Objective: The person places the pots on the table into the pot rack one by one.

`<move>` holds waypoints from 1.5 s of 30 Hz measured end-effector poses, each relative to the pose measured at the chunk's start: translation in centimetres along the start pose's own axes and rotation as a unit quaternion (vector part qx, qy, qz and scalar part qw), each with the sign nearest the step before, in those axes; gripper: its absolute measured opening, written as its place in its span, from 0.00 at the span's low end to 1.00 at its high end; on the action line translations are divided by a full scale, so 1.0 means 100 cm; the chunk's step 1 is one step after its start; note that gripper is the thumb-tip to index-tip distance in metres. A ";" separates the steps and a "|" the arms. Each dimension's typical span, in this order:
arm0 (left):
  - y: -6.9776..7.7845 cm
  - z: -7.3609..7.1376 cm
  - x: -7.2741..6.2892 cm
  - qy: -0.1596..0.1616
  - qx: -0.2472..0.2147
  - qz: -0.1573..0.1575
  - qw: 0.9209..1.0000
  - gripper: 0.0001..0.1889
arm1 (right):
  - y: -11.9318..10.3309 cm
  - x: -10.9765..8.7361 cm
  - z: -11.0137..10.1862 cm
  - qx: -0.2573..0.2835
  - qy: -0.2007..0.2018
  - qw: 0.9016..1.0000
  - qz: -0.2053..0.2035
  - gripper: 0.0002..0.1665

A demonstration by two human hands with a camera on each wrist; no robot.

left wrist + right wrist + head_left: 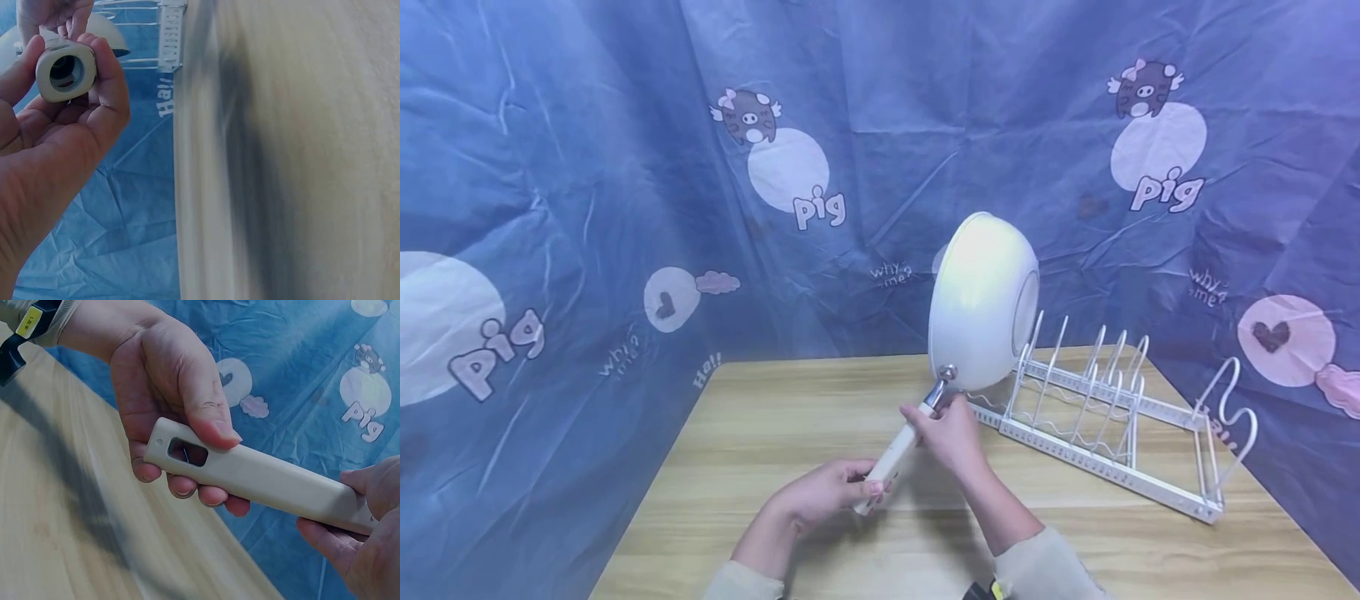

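A white deep pan (981, 308) is tipped on its side in the head view, with its round base facing right and its long pale handle (895, 457) slanting down toward the person. My left hand (826, 492) grips the end of that handle, its thumb on top and fingers underneath in the right wrist view. Close to the metal joint, my right hand (953, 435) holds the handle between thumb and fingers. The hollow handle end (65, 72) faces the left wrist camera. The pan's inside is hidden.
A white wire dish rack (1075, 456) with upright dividers stands on the wooden table (760, 417), right of the pan; the pan overlaps its left end in the head view. A blue curtain (895, 150) with pig prints surrounds the table at the back and sides.
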State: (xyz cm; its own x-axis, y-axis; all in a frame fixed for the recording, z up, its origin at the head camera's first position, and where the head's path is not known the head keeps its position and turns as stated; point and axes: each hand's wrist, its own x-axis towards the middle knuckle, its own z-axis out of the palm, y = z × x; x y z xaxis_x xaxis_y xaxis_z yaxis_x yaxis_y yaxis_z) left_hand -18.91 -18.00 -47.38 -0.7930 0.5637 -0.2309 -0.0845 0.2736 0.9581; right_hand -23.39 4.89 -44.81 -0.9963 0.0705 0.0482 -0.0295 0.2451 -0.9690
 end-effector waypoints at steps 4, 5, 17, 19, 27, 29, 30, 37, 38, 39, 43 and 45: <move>-0.006 0.001 0.004 0.005 0.001 -0.002 1.000 0.18 | 0.011 0.004 0.002 -0.001 -0.006 1.000 0.013 0.23; -0.007 0.002 0.005 0.007 0.000 -0.003 1.000 0.18 | 0.013 0.004 0.002 -0.005 -0.006 1.000 0.016 0.23; -0.009 0.005 0.010 0.007 -0.010 -0.013 1.000 0.20 | 0.028 0.010 0.001 0.027 -0.015 0.999 0.035 0.18; -0.008 0.005 0.011 0.009 -0.010 -0.013 1.000 0.20 | 0.029 0.011 0.000 0.037 -0.017 0.999 0.036 0.18; -0.007 0.007 0.017 0.016 0.000 -0.018 1.000 0.19 | 0.031 0.014 -0.004 0.054 -0.025 0.997 0.053 0.19; -0.007 0.009 0.020 0.022 0.011 -0.019 1.000 0.19 | 0.032 0.016 -0.005 0.055 -0.024 0.997 0.053 0.18; -0.007 0.010 0.022 0.024 0.016 -0.019 0.999 0.19 | 0.033 0.017 -0.005 0.057 -0.024 0.997 0.053 0.17; -0.008 0.017 0.030 0.039 0.051 -0.020 0.998 0.18 | 0.038 0.021 -0.009 0.055 -0.030 0.997 0.056 0.16; -0.008 0.018 0.030 0.042 0.056 -0.020 0.997 0.18 | 0.039 0.021 -0.010 0.058 -0.033 0.996 0.055 0.16; -0.009 0.020 0.031 0.047 0.062 -0.019 0.997 0.18 | 0.040 0.022 -0.011 0.059 -0.036 0.996 0.054 0.16; -0.012 0.026 0.036 0.076 0.079 -0.026 0.994 0.19 | 0.044 0.023 -0.015 0.094 -0.056 0.991 0.074 0.16; -0.013 0.030 0.038 0.098 0.091 -0.031 0.991 0.22 | 0.046 0.023 -0.016 0.111 -0.068 0.988 0.087 0.19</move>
State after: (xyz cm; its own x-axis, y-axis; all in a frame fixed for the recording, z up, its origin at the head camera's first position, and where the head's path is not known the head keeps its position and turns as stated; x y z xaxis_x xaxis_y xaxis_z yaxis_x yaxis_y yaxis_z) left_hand -20.05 -13.87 -50.02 -0.8935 0.3835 -0.2335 -0.0410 0.4482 0.8930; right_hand -25.65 7.76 -48.72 -0.9890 -0.0420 -0.1415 0.1407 0.0222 -0.9898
